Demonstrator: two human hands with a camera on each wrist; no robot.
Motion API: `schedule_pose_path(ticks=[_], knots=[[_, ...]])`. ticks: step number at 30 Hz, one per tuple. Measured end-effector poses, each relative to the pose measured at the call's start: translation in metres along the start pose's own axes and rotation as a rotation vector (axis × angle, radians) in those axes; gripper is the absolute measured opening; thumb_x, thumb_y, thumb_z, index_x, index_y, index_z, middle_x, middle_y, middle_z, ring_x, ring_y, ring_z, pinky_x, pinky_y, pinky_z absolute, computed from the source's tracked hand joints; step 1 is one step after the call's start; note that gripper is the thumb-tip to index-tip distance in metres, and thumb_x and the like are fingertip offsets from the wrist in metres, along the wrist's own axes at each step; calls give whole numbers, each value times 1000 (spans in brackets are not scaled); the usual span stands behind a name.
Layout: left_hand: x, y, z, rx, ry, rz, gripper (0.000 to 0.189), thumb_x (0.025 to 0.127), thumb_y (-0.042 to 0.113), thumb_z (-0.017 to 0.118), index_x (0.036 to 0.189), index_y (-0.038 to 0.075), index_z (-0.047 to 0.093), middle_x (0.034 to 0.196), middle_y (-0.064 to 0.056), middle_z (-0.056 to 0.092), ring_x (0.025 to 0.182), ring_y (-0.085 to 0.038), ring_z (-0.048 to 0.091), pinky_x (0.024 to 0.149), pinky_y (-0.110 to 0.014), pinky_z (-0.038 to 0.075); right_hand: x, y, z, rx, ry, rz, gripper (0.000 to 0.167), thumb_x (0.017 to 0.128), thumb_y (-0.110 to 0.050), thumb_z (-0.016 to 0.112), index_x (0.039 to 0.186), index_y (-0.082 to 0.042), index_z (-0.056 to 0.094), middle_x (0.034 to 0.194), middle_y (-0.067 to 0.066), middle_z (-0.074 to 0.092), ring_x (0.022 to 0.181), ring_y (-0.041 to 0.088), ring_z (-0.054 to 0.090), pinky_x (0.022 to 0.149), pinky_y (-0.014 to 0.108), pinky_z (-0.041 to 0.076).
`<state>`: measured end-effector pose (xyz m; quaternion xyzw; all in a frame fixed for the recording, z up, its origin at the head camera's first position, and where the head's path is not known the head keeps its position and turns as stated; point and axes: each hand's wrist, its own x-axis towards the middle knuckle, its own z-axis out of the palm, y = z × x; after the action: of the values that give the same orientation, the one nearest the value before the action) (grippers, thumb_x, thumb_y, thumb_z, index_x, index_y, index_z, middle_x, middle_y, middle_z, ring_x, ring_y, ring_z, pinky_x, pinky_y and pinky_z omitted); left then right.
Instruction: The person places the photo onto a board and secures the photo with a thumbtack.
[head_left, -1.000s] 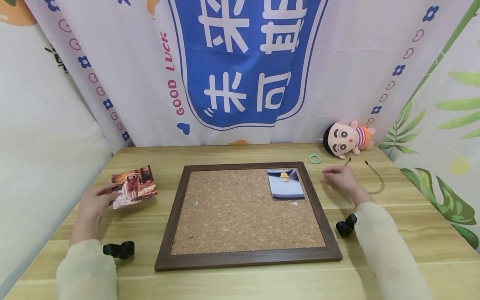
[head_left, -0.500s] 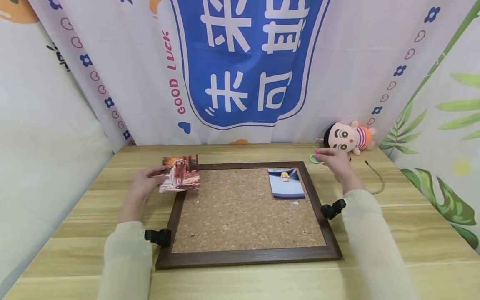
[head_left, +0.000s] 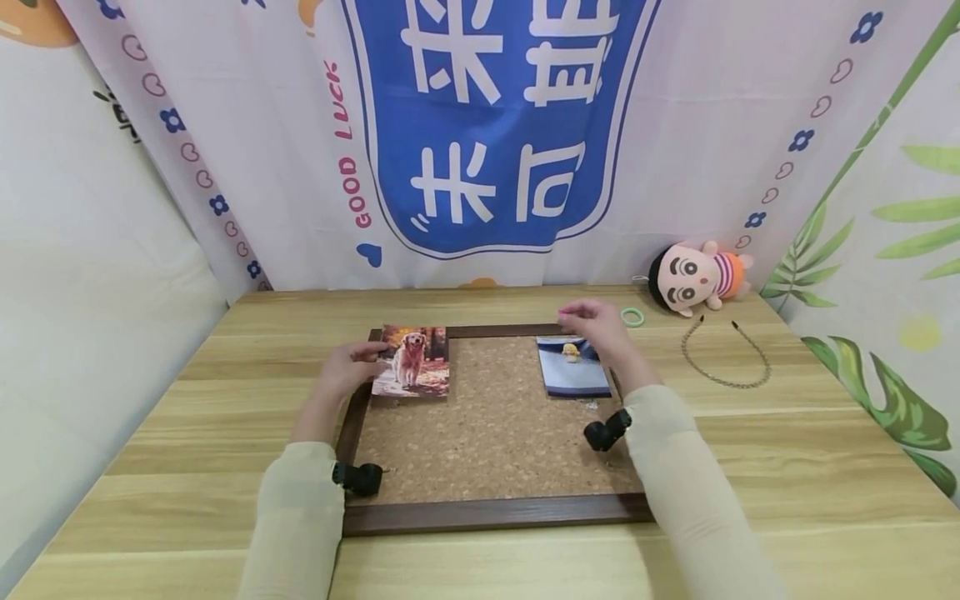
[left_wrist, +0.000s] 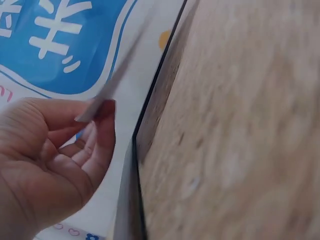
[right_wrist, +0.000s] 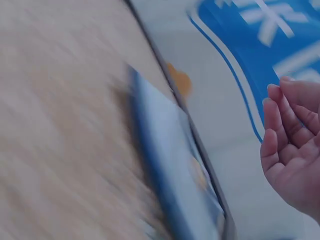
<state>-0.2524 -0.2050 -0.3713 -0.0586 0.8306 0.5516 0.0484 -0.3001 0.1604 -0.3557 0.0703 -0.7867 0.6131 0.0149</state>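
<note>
My left hand (head_left: 347,371) pinches the left edge of a photo of a golden dog (head_left: 412,362), held over the far left corner of a framed cork board (head_left: 487,433). In the left wrist view the photo (left_wrist: 117,75) shows nearly edge-on between thumb and fingers. Over the board's far right corner, my right hand (head_left: 600,329) pinches a small pink object (head_left: 562,314), too small to make out. Beneath that hand, a blue photo (head_left: 573,379) with a yellow figure lies on the cork. The right wrist view shows the fingertips (right_wrist: 286,80) together, the pink object hidden.
Right of the board, a green ring (head_left: 632,317) and a chain with dark ends (head_left: 723,383) lie on the wooden table (head_left: 810,467). A plush doll (head_left: 693,279) lies at the back right, by the printed cloth (head_left: 300,167) behind the table.
My left hand has carried the dog photo rightward from the table to over the board. My right hand has picked up the small pink object near the ring and moved left over the board.
</note>
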Motion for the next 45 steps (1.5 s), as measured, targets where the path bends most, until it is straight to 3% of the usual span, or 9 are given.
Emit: schedule_pose_path(ticks=[5, 11, 17, 21, 31, 45], knots=[[2, -10, 4, 32, 9, 29, 37, 81, -1, 54, 118, -5, 50, 112, -23, 47, 88, -25, 51, 70, -29, 45, -6, -3, 41, 15, -113, -15, 23, 80, -11, 62, 95, 7, 59, 79, 5, 60, 78, 22, 55, 76, 44, 41], [2, -16, 6, 111, 48, 35, 34, 79, 2, 58, 113, -4, 55, 99, -20, 53, 72, -19, 49, 56, -23, 41, -10, -1, 87, -39, -205, -118, 17, 78, -4, 62, 90, 7, 62, 73, 3, 58, 67, 13, 51, 60, 28, 43], [1, -16, 4, 258, 29, 72, 33, 82, 8, 57, 114, 0, 56, 96, -16, 53, 77, -24, 48, 59, -29, 40, -15, -1, 122, -149, -283, -221, 11, 77, -3, 62, 85, 4, 64, 76, 3, 60, 70, 12, 54, 63, 24, 43], [0, -14, 3, 286, 30, 102, 33, 81, 8, 57, 113, 0, 57, 96, -16, 54, 80, -26, 48, 62, -32, 40, -19, -1, 138, -131, -342, -253, 10, 77, 0, 61, 85, 6, 63, 79, 9, 61, 73, 14, 55, 67, 24, 44], [-3, -16, 8, 300, 27, 148, 31, 78, 5, 58, 108, -2, 59, 81, -11, 54, 67, -21, 44, 55, -28, 36, -31, 4, 145, -219, -348, -270, 8, 77, -5, 63, 84, -1, 65, 91, 5, 62, 88, 17, 54, 81, 29, 39], [-4, -13, 11, 319, 10, 159, 32, 78, 6, 59, 108, -4, 58, 75, -9, 51, 64, -21, 42, 54, -29, 34, -30, 7, 144, -326, -373, -347, 8, 77, -6, 63, 83, -1, 65, 89, 5, 62, 83, 16, 55, 75, 23, 41]])
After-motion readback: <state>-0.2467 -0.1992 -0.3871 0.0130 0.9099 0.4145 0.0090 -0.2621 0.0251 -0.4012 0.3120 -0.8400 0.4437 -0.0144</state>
